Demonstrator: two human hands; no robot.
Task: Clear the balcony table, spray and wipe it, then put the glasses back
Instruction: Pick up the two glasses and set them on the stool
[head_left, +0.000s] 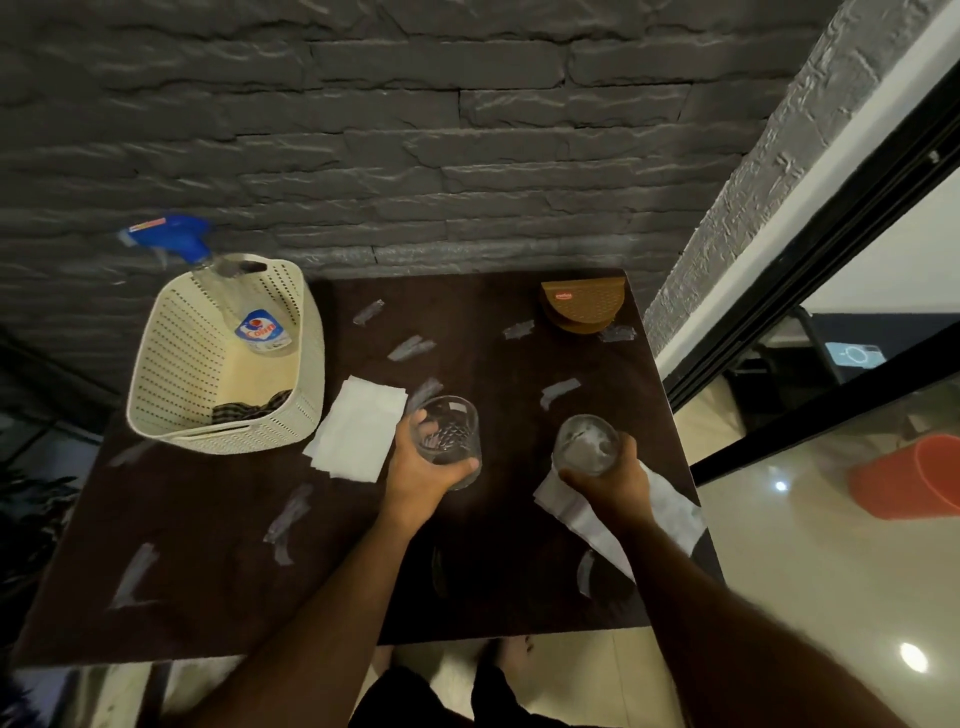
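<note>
The dark brown table carries grey smears. My left hand grips a clear patterned glass near the table's middle. To its right, my right hand holds a second clear glass above a white paper napkin at the right edge. Another white napkin lies left of the first glass. A cream perforated basket at the back left holds a spray bottle with a blue trigger head and a dark checked cloth.
A brown holder with coasters stands at the back right corner. A dark stone wall runs behind the table. A black-framed glass door is at the right, an orange bucket beyond it. My feet show below the front edge.
</note>
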